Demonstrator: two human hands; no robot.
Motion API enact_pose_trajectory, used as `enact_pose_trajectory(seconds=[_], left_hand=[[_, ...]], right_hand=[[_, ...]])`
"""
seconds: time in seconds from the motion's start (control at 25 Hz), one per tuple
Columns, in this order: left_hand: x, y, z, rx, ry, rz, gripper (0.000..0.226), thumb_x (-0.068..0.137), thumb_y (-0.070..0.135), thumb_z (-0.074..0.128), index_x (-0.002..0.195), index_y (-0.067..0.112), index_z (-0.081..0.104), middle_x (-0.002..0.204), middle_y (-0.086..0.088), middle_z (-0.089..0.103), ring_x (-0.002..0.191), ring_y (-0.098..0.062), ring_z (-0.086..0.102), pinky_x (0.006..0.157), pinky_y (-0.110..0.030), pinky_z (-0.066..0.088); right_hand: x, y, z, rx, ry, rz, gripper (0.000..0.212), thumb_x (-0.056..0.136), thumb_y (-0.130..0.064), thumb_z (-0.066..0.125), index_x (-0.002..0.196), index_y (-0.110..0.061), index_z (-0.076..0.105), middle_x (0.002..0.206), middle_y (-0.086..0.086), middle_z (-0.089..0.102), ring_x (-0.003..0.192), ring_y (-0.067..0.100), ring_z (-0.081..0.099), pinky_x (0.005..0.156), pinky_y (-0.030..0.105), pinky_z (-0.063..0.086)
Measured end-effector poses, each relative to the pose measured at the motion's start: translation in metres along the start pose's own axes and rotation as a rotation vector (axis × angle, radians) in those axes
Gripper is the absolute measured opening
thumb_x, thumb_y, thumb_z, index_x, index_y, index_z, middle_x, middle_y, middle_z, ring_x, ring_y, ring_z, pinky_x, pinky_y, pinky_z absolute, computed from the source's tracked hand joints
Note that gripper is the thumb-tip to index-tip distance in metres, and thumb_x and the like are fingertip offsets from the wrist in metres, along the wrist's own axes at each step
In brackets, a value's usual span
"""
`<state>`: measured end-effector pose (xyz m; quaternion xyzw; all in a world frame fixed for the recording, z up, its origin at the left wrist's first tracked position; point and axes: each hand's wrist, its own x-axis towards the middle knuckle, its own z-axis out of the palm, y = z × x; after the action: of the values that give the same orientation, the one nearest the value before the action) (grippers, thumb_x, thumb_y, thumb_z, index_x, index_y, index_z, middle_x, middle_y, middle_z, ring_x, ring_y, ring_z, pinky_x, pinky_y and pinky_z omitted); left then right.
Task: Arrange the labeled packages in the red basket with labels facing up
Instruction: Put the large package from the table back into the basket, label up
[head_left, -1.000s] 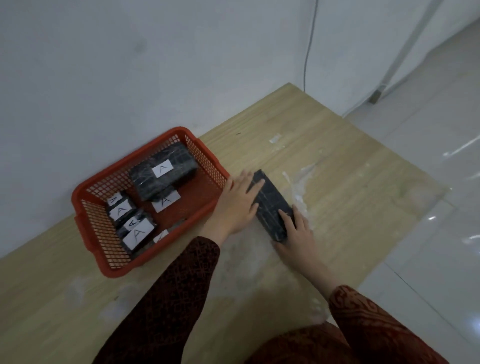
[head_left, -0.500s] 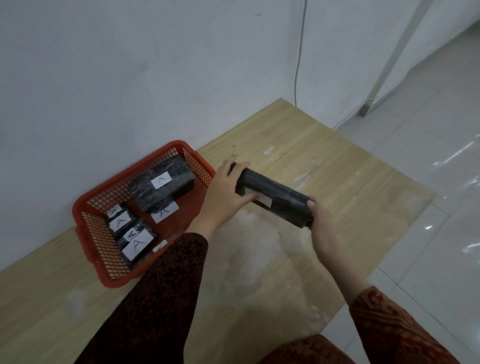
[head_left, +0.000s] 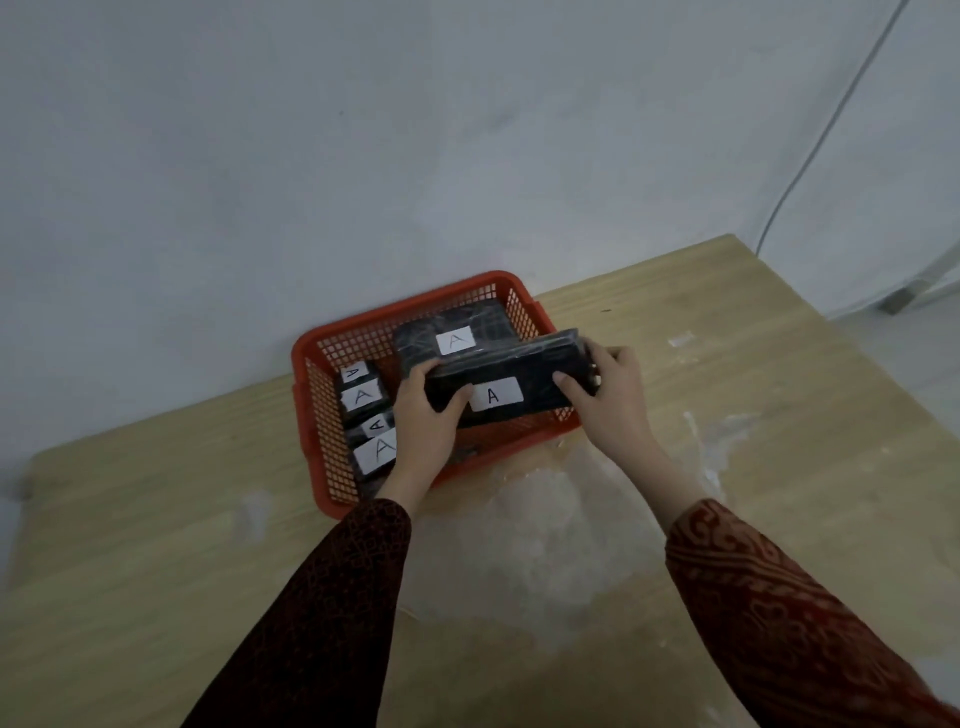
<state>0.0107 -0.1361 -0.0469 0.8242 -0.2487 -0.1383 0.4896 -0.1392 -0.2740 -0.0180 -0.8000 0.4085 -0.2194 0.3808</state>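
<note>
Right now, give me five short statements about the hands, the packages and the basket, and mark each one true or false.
1. Both hands hold one black package. True: the left hand and right hand grip opposite ends of the held package.
2. The held package's label shows a B. False: its label reads A.
3. The held package is over the red basket. True.
4. The basket holds no other packages. False: a large package lies at the back and small packages sit along the left side.
5. The basket sits on the floor. False: it stands on the wooden table, against the wall.
</note>
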Motion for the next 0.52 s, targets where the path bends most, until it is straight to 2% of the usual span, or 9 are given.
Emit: enact_pose_trajectory(seconds=[0.08, 0.2, 0.28, 0.36, 0.52], left_hand=[[-0.002, -0.018, -0.005, -0.003, 0.001, -0.069, 0.043, 0.086, 0.028, 0.066, 0.125, 0.017, 0.051, 0.123, -0.005, 0.058, 0.113, -0.015, 0.052, 0.094, -0.029, 0.044], [-0.002, -0.034, -0.009, 0.056, -0.015, -0.151, 0.039, 0.093, 0.026, 0.057, 0.129, 0.012, 0.051, 0.129, -0.011, 0.056, 0.120, -0.024, 0.051, 0.102, -0.037, 0.044], [-0.001, -0.038, -0.008, 0.122, -0.013, -0.169, 0.040, 0.095, 0.024, 0.054, 0.133, 0.011, 0.051, 0.130, -0.015, 0.052, 0.121, -0.027, 0.049, 0.102, -0.032, 0.038], [0.000, -0.038, -0.006, 0.159, 0.003, -0.163, 0.042, 0.095, 0.022, 0.054, 0.135, 0.011, 0.051, 0.125, -0.016, 0.048, 0.113, -0.027, 0.051, 0.096, -0.026, 0.037], [0.004, -0.040, -0.008, 0.223, 0.000, -0.119, 0.039, 0.095, 0.019, 0.054, 0.132, 0.010, 0.053, 0.119, -0.014, 0.047, 0.096, -0.012, 0.044, 0.084, -0.013, 0.031]], right_hand=[[0.006, -0.004, 0.018, -0.040, -0.053, -0.031, 0.057, 0.087, -0.018, 0.062, 0.139, -0.013, 0.040, 0.111, 0.005, 0.043, 0.111, 0.024, 0.044, 0.095, 0.027, 0.038], [0.006, -0.004, 0.035, -0.121, -0.144, -0.086, 0.066, 0.088, -0.014, 0.060, 0.144, -0.011, 0.026, 0.130, 0.017, 0.042, 0.120, 0.031, 0.043, 0.101, 0.041, 0.042], [0.005, -0.002, 0.041, -0.193, -0.177, -0.114, 0.071, 0.088, -0.014, 0.060, 0.146, -0.007, 0.019, 0.140, 0.020, 0.034, 0.125, 0.034, 0.042, 0.103, 0.046, 0.044], [0.003, -0.001, 0.046, -0.269, -0.172, -0.151, 0.073, 0.088, -0.014, 0.058, 0.146, -0.005, 0.014, 0.146, 0.019, 0.028, 0.129, 0.034, 0.041, 0.103, 0.046, 0.044], [0.000, 0.004, 0.049, -0.349, -0.163, -0.213, 0.075, 0.088, -0.012, 0.056, 0.147, -0.004, 0.010, 0.149, 0.017, 0.031, 0.132, 0.033, 0.037, 0.109, 0.043, 0.037]])
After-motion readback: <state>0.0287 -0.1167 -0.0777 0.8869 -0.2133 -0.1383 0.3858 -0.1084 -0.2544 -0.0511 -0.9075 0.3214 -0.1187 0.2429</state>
